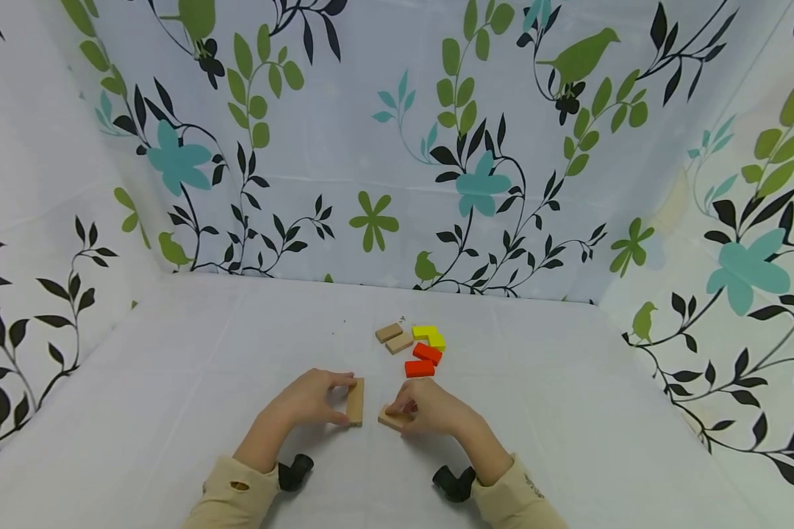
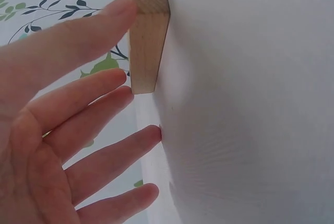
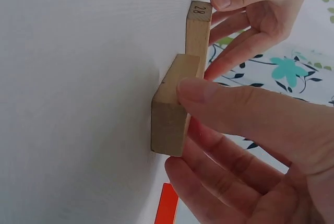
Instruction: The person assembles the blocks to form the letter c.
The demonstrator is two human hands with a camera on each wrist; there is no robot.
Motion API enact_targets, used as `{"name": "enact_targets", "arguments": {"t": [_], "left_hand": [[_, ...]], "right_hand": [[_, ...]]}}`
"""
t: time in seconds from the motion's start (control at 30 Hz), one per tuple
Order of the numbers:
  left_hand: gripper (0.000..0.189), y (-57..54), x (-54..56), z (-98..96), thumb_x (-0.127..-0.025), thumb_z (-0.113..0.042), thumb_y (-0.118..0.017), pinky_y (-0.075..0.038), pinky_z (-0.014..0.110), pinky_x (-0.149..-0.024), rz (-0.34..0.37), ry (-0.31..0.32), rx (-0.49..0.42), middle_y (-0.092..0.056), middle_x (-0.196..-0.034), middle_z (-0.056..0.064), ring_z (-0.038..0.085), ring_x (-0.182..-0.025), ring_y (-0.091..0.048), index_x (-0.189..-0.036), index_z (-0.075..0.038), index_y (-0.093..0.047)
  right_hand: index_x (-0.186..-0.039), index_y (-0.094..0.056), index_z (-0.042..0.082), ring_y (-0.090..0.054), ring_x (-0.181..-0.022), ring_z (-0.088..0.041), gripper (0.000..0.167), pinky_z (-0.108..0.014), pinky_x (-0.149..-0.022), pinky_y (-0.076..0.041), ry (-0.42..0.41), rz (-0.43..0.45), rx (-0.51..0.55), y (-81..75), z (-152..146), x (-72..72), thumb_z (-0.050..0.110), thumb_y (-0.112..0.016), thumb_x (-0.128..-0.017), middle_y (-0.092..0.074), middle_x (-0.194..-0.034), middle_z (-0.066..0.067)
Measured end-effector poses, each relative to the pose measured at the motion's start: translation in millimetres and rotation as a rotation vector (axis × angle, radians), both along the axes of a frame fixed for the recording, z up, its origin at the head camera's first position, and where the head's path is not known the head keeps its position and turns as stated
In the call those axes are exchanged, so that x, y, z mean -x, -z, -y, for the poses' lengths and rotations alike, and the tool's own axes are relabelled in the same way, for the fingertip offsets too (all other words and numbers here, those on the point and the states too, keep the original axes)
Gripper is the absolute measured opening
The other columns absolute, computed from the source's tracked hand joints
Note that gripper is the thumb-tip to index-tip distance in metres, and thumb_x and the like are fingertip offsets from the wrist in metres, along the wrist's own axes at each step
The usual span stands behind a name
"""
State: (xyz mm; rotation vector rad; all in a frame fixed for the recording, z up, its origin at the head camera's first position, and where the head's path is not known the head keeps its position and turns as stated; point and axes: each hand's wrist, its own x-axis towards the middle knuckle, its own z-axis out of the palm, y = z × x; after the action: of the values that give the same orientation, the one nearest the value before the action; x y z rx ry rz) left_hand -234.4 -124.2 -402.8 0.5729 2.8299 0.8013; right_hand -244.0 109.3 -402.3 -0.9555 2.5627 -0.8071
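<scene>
On the white tabletop my left hand [image 1: 306, 399] spans a long wooden block [image 1: 355, 402], with the thumb at its near end and the index finger at its far end. The left wrist view shows the number 28 printed on the end by the thumb [image 2: 122, 12], while the other fingers spread out beside it. My right hand [image 1: 437, 406] pinches a second wooden block [image 3: 168, 125] between thumb and fingers. It lies flat and slanted, a small gap to the right of the first block.
Behind the hands lie two small wooden blocks [image 1: 399, 342], two red blocks [image 1: 420, 368] and yellow pieces [image 1: 428, 334] close together. White cloth walls [image 1: 397, 169] with leaf, bird and flower prints stand at the back and sides. Black wrist devices [image 1: 295, 472] sit by both sleeves.
</scene>
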Motion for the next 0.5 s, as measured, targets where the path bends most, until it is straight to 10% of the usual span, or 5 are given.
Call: {"name": "enact_targets", "arguments": {"t": [0.5], "left_hand": [[0.062, -1.0, -0.1, -0.3, -0.065, -0.022, -0.082, -0.039, 0.042, -0.094, -0.022, 0.013, 0.024, -0.055, -0.127, 0.004, 0.028, -0.116, -0.050, -0.121, -0.007, -0.060]], "right_hand": [[-0.096, -0.073, 0.006, -0.056, -0.078, -0.005, 0.025, -0.017, -0.071, -0.047, -0.069, 0.026, 0.037, -0.7, 8.7, -7.3, 0.000, -0.076, -0.071, -0.065, -0.087, 0.005]]}}
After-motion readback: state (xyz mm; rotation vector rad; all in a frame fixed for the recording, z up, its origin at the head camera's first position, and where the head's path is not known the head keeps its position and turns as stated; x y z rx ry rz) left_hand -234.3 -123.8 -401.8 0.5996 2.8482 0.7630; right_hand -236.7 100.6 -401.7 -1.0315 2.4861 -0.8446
